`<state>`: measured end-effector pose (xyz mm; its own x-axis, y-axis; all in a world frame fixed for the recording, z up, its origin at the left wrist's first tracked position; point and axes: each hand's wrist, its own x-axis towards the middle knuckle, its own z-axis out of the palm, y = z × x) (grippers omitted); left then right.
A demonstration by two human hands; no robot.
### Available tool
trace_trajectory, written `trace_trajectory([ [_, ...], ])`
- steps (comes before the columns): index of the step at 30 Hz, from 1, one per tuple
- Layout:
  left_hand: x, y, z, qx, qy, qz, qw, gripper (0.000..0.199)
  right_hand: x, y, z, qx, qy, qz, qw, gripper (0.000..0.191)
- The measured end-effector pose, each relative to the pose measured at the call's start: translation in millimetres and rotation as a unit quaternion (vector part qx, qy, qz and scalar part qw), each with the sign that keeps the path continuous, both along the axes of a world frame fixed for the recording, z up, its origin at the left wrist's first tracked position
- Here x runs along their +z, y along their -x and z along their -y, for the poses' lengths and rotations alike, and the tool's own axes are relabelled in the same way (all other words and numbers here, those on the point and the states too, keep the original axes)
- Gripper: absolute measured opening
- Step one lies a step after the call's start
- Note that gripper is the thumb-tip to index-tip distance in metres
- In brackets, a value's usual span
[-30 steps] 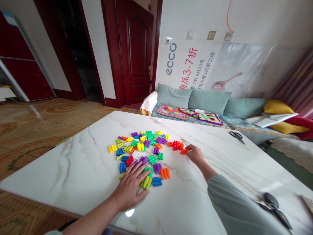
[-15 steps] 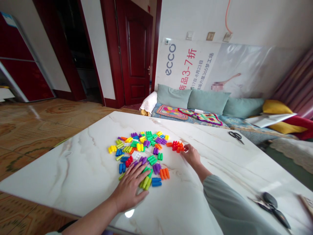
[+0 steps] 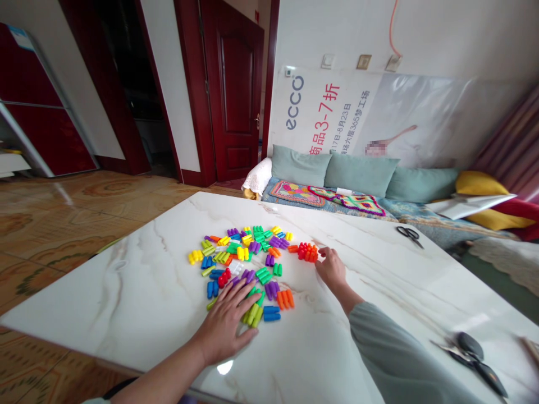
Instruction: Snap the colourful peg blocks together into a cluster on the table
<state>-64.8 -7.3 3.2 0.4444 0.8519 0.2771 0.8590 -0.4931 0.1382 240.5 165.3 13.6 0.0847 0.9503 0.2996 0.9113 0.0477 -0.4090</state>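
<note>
A spread of colourful plastic toy blocks [image 3: 264, 275], shaped like joined short tubes, lies on the white marble-patterned table [image 3: 138, 280]. My left hand [image 3: 227, 322] rests palm down with fingers stretched over the near-left part of them, touching purple and green pieces and hiding some. Lime-green blocks [image 3: 254, 315] and a blue block [image 3: 272, 313] lie beside its fingers. On the right edge of the spread, red blocks [image 3: 307, 252] stand grouped. Just right of this group is my right hand [image 3: 332, 268], fingers bent and slightly apart, with a small gap to the blocks.
Black scissors [image 3: 410, 235] lie near the table's far right edge. Another black-handled pair of scissors [image 3: 480, 367] and a dark rounded object [image 3: 469, 345] are at the near right, beside my sleeve. A sofa with cushions [image 3: 362, 175] stands behind the table.
My right hand's fingers have drawn back slightly from the red blocks, which they were touching. My left hand stays over the pile. The view has shifted a little.
</note>
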Motion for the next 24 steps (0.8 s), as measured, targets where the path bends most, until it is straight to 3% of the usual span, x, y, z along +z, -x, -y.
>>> trace_trajectory([
  [5,0.4,0,0,-0.001,-0.004,0.008,1.000,0.070,9.5,11,7,0.061,-0.134,0.063,0.987,0.026],
  [10,1.4,0,0,-0.008,-0.008,0.019,1.000,0.072,16.0,30,10,0.131,-0.160,0.079,0.975,0.024],
  [17,3.1,-1,1,0.001,0.019,0.014,1.000,0.067,15.0,63,15,0.246,-0.071,0.002,0.967,0.029],
  [24,2.8,-1,1,0.002,0.018,0.015,1.000,0.070,11.6,94,11,0.303,0.013,0.145,0.942,0.067],
])
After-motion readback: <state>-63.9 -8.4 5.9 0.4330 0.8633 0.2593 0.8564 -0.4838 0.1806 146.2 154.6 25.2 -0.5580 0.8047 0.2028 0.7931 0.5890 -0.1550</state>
